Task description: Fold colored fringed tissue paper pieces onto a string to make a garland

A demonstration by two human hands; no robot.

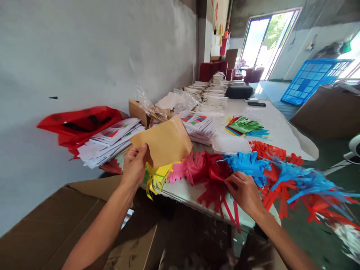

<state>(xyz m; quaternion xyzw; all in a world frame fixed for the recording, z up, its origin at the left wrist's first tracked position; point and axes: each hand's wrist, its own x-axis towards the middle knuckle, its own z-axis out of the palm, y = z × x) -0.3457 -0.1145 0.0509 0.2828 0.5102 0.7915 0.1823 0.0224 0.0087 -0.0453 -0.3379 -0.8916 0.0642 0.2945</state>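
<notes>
The left hand (pixel 134 165) grips a brown envelope (pixel 164 142) above the table (pixel 270 120). The right hand (pixel 244 191) pinches red fringed paper (pixel 215 176) beside blue fringed paper (pixel 247 163).

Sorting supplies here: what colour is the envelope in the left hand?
Tan-brown: the envelope in the left hand, head view.

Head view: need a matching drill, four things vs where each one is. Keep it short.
Things:
1. envelope
2. red fringe
3. red bag
4. blue crate

Places:
A. far right, off the table
B. held in the left hand
C. against the wall, left side
D. at the table's near edge, touched by the right hand

Pairs: 1-B, 2-D, 3-C, 4-A
</notes>
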